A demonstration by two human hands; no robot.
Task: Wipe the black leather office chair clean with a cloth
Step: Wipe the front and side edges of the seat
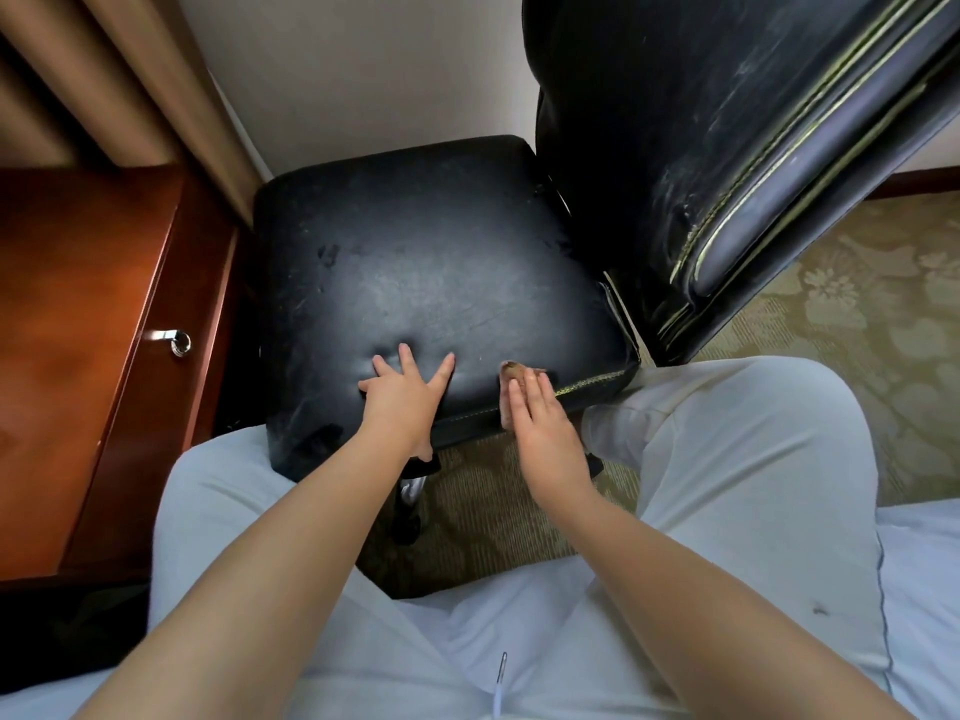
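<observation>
Our right hand's fingers (524,394) lay straight and close together, pressing the small brown cloth (511,371) flat on the front edge of the seat (441,262). Our left hand's fingers (410,363) were spread wide and pushed down into the soft leather just beside it, holding nothing. The left hand (402,397) and right hand (537,423) were near each other at the seat's front. The black leather office chair (675,148) stood right in front of our knees. We think the job was far from done: the seat had dull grey smears, and the backrest (753,174) had pale streaks. Most of the cloth was hidden under our hand, and the chair's top and its legs were cut off or too dark to see.
</observation>
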